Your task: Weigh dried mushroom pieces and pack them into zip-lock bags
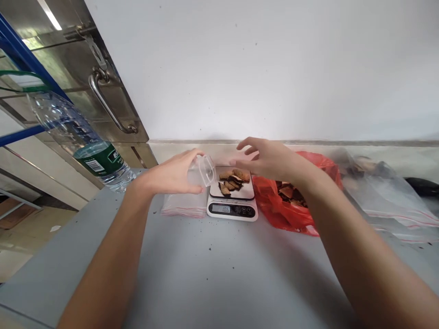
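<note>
My left hand (176, 173) grips a small clear plastic cup (206, 171), tilted on its side with its mouth toward the scale. Dark brown dried pieces, bark-like with pale insides, lie in a pile (233, 182) on the white digital kitchen scale (214, 206), whose display seems to read 106. Above the scale's right side hovers my right hand (264, 157), fingers apart and curved, with nothing visible in them. A red plastic bag (274, 214), open and holding more brown pieces (291, 193), sits right of the scale, partly behind my right forearm.
Flat clear zip bags (183, 205) lie left of the scale. At the right are more zip bags (398, 205), one with pale brown contents. A large water bottle (98, 157) with a green label stands at the left table edge. Dark crumbs dot the grey table (192, 278); a white wall rises behind.
</note>
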The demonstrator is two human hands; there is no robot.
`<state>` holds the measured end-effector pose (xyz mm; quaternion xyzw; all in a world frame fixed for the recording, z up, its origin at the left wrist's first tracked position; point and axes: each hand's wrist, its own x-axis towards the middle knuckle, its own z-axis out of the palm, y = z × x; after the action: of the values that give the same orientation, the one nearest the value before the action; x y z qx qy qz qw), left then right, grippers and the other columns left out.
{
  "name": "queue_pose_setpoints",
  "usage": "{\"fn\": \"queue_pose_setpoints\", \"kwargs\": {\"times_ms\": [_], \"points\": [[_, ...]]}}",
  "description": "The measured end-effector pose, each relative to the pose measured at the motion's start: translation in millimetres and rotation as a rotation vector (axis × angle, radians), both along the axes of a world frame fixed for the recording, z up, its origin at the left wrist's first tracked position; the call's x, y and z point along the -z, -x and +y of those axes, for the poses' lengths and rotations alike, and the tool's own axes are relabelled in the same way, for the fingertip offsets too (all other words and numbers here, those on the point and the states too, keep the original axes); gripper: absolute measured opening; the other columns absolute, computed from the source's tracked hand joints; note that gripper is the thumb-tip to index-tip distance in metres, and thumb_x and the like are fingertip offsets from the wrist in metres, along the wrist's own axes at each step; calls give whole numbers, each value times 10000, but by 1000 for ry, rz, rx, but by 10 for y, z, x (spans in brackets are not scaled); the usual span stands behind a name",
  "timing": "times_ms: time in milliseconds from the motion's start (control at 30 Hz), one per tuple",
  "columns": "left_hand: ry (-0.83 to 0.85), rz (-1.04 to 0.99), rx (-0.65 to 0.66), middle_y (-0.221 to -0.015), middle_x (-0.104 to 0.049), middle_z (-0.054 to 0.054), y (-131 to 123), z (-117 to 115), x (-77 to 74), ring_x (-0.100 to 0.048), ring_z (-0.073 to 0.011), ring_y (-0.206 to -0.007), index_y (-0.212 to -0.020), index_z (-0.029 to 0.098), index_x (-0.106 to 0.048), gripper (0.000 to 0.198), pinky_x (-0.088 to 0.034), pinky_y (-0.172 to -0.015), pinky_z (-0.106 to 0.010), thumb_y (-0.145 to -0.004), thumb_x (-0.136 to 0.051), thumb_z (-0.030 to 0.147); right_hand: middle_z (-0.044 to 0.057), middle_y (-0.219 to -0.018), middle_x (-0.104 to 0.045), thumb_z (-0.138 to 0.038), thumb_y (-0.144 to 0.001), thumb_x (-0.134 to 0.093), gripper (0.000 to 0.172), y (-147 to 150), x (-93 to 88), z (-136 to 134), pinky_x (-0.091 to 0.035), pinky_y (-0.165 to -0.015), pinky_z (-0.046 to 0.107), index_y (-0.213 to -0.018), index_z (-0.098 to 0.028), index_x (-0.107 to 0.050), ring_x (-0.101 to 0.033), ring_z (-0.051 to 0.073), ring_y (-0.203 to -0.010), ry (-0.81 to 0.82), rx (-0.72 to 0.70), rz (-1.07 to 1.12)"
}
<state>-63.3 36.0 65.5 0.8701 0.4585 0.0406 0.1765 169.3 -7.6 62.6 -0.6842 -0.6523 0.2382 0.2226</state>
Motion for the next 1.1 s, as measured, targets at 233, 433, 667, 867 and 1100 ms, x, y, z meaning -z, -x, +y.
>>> {"fn": "queue_pose_setpoints", "kwargs": {"times_ms": [233,433,667,867,1100], "points": [[131,83,-17,-1430,-638,-94,48,57,84,-663,-332,-1195,-1458,283,-469,815,-550,-887,-339,-703,-741,429,108,-1237,-740,-496,-811,-762,608,38,66,93,-530,-766,346,-1346,-242,-622,-692,308,-1073,228,-64,-182],[176,123,-20,-1524,-567,-96,41,79,132,-614,-343,-1270,-1495,295,-425,864,-531,-907,-354,-713,-747,472,177,-1490,-570,-535,-740,-838,759,243,173,114,-553,-886,433,-1404,-245,-612,-618,382,-1247,242,-96,-274],[185,79,25,-1504,-581,-94,48,84,145,-595,-341,-1276,-1439,278,-460,801,-505,-983,-387,-717,-738,486,143,-1334,-677,-504,-698,-860,542,273,256,179,-566,-787,378,-1167,-258,-747,-668,363,-1142,226,-76,-288],[207,92,55,-1570,-517,-99,36,85,153,-547,-338,-1348,-1445,264,-433,810,-470,-1068,-428,-734,-720,526,41,-769,-681,-236,-747,-770,121,265,170,110,-419,-551,274,-717,-196,-659,-638,195,-721,281,-100,-256],[209,108,31,-1564,-538,-98,18,106,200,-564,-373,-1341,-1498,275,-420,904,-494,-1006,-392,-697,-751,537,-53,-534,-470,-72,-714,-658,230,210,194,67,-346,-500,263,-632,-227,-510,-477,124,-534,269,-56,-159]]}}
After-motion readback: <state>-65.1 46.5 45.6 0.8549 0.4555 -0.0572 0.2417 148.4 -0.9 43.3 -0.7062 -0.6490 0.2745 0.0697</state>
